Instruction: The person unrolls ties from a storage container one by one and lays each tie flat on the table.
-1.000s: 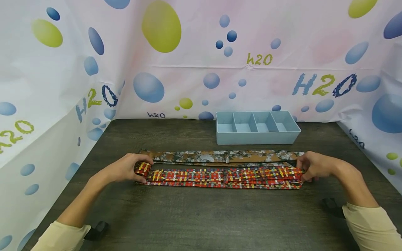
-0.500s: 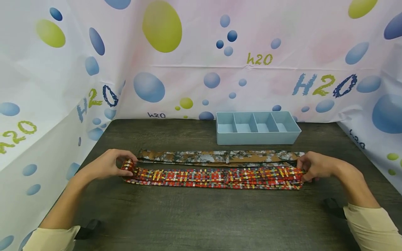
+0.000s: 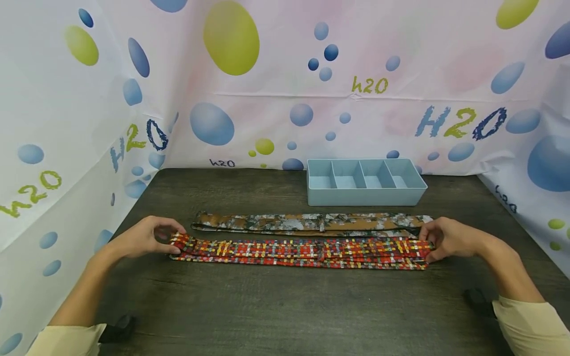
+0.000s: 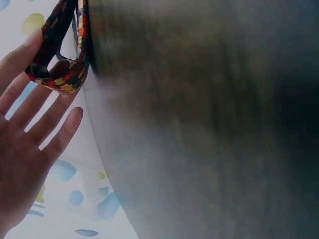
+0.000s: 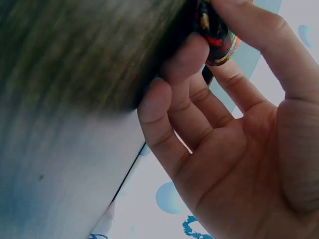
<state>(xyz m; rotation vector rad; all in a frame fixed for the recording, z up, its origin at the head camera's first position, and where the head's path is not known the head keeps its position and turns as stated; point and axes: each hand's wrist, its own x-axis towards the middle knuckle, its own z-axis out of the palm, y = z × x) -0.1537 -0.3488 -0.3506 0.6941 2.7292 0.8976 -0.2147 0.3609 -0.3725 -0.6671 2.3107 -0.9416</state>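
A red, yellow and white checked necktie [image 3: 276, 249], folded into long layers, lies lengthwise across the dark table. My left hand [image 3: 143, 238] holds its left end between thumb and fingers; in the left wrist view that end shows as a rounded fold [image 4: 62, 82]. At the other end my right hand [image 3: 458, 238] pinches the necktie, and the right wrist view shows the folded end [image 5: 218, 47] between thumb and fingers. Just behind lies a second folded necktie [image 3: 285, 223], brown with a grey-white floral pattern, touched by neither hand's grip.
A light blue box [image 3: 367, 198] with several compartments stands at the back right of the table [image 3: 285, 306]. A white curtain [image 3: 276, 54] with blue and green spots hangs behind and along both sides.
My left hand has moved left, and the rolled-over left end of the checked necktie has been laid out flatter and farther left. The right hand stays at the right end.
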